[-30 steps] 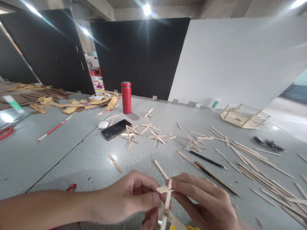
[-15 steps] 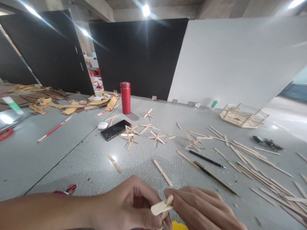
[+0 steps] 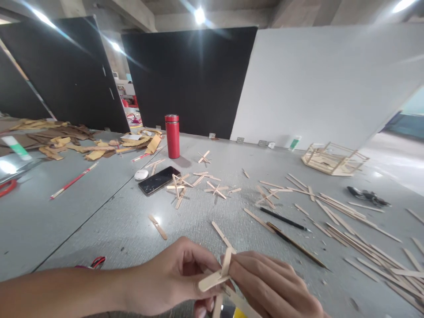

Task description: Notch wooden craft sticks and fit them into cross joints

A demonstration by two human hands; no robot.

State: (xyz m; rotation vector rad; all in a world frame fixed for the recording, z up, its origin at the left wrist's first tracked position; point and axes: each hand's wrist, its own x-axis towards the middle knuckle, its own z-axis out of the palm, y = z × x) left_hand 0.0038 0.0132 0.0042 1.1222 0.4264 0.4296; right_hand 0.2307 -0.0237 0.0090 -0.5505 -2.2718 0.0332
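Low in the view, my left hand [image 3: 180, 276] and my right hand [image 3: 270, 282] meet around crossed wooden craft sticks [image 3: 213, 280]. One stick end points up between the hands and another points left, with more stick lengths showing below. My left fingers are closed on the left side of the piece. From the right, my right fingers press together against the sticks; their tips are partly hidden. Just beyond the hands lies a loose craft stick [image 3: 222, 235], and a notched one [image 3: 158, 227] rests farther left. Something yellow [image 3: 240, 312] shows under the hands.
Crossed stick pieces [image 3: 217, 190] lie mid-table near a phone [image 3: 159, 180], a white case [image 3: 141, 175] and a red flask [image 3: 172, 137]. To the right are a black pen [image 3: 284, 219], a brush [image 3: 294, 244], many loose sticks [image 3: 361, 238] and a stick frame [image 3: 334, 160].
The crossed sticks have turned in my hands, so one end now stands more upright and more stick shows below. Both hands have risen slightly.
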